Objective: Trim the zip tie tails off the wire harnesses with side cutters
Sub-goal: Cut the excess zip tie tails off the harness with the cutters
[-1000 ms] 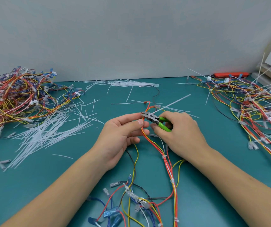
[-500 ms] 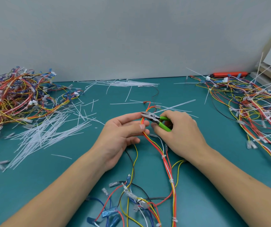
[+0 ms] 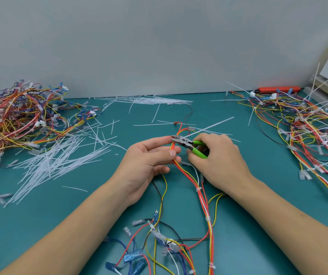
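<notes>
A wire harness point(image 3: 202, 197) of red, orange and yellow wires runs from the table's near edge up to the middle. My left hand point(image 3: 149, 161) pinches its upper end between thumb and fingers. My right hand point(image 3: 216, 161) grips green-handled side cutters point(image 3: 190, 145), whose steel jaws point left at the harness just above my left fingertips. A long white zip tie tail point(image 3: 212, 126) sticks out from the harness up and to the right, starting at the jaws. Several trimmed ties sit lower on the harness.
A tangled heap of harnesses point(image 3: 20, 120) lies at the left, with a spread of cut white tails point(image 3: 56, 161) beside it. Another heap of harnesses point(image 3: 310, 135) with uncut tails fills the right. More loose tails point(image 3: 149, 101) lie by the back wall, and an orange tool point(image 3: 278, 89) at back right.
Both hands stay almost still with the cutters at the harness. The long zip tie tail has tilted slightly lower.
</notes>
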`<state>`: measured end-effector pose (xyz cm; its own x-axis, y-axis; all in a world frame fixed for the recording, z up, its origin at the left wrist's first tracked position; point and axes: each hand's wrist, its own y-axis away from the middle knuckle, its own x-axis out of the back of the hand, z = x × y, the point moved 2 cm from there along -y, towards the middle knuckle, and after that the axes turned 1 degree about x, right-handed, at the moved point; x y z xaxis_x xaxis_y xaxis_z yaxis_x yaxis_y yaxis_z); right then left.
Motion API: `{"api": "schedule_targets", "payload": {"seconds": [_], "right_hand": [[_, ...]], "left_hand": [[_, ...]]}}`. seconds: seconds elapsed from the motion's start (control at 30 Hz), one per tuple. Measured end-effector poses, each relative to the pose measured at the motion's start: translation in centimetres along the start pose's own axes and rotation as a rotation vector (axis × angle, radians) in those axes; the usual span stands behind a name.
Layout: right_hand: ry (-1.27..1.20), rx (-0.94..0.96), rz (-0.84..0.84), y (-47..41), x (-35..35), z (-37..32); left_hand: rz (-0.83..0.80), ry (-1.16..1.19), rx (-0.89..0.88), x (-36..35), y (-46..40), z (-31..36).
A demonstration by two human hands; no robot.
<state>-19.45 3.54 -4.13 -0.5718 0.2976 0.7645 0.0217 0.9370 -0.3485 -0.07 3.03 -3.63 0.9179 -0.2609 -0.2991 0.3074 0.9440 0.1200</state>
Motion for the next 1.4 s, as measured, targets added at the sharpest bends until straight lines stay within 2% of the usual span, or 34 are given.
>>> {"api": "schedule_targets", "payload": {"seconds": [0.3,0.63,1.4], "right_hand": [[0.043,-0.069,0.03,0.15,0.02,0.21],[0.069,-0.008,-0.008,-0.12,0.12,0.21],[0.085,-0.032,0.022,-0.13,-0.16,0.46]], "left_hand": [[-0.02,-0.018,-0.001,-0.08,0.06,0.03],[-0.016,-0.018,0.006,0.06,-0.14,-0.07],[-0.02,-0.021,0.002,0.06,-0.1,-0.17]]}}
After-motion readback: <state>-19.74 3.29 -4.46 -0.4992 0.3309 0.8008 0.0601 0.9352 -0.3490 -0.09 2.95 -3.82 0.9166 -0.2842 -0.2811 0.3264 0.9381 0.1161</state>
